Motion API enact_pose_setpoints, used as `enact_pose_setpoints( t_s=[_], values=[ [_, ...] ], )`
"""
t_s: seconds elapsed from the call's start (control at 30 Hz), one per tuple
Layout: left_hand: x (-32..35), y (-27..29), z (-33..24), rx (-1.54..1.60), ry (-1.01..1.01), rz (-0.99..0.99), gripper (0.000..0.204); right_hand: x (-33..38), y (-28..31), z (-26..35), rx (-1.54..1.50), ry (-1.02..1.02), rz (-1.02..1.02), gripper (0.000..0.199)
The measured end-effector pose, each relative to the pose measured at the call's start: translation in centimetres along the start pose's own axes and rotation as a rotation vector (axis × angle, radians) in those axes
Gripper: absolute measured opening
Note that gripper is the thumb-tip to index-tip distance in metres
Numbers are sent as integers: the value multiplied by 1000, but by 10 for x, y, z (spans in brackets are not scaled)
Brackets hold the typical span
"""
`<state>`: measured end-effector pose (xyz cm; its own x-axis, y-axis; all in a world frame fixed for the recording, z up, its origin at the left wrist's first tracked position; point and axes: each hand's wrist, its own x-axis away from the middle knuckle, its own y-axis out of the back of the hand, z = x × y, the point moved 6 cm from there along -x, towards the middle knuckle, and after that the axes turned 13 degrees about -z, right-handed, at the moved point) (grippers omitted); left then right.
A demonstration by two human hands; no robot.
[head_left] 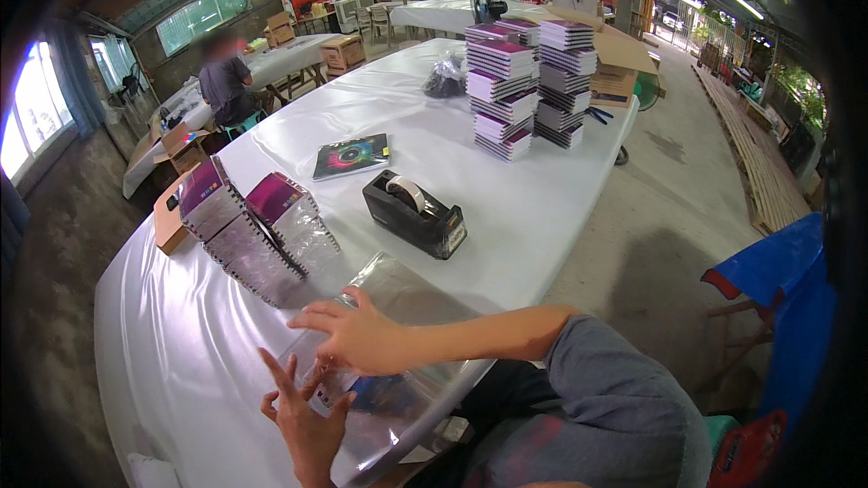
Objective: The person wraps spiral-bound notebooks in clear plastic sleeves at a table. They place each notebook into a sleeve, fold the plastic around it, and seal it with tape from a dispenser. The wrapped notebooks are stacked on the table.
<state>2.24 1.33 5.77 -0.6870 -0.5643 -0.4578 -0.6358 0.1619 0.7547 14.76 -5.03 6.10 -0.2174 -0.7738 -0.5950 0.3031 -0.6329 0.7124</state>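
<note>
Clear plastic bags lie on the near edge of the table, under and beside my hands. My right hand reaches across them from the right, its fingers spread over the plastic. My left hand is raised just below it, palm up with fingers apart. The fingertips of both hands come close together above a partly covered item with blue and white areas, which shows through the plastic. Whether a thin edge of plastic is between the fingers is hard to see. Beyond the bags stands a black tape dispenser with a roll of tape.
Wrapped stacks of purple-covered spiral notebooks stand at the left. Taller notebook stacks rise at the far right, near an open cardboard box. A dark booklet lies behind the dispenser. A person sits at another table.
</note>
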Motion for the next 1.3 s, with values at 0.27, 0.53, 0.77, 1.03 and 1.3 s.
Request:
enact_pose_setpoints(
  t_s=[0.27, 0.53, 0.77, 1.03, 1.3],
  values=[
    [15, -6, -13, -90, -294, -127, 36, 46, 0, 56, 436, 336, 294, 16],
    [19, -3, -13, -42, -247, -170, 29, 42, 105, -87, 235, -318, -246, 44],
    [16, -3, -17, -19, -220, -159, 27, 124, 129, -269, 33, -1064, -116, 60],
    [17, 2, -16, -44, -211, -148, 29, 100, 93, -262, -307, -1242, -177, 42],
    [16, 0, -17, -50, -215, -149, 29, 98, 81, -277, -724, -1360, -113, 27]
  ],
)
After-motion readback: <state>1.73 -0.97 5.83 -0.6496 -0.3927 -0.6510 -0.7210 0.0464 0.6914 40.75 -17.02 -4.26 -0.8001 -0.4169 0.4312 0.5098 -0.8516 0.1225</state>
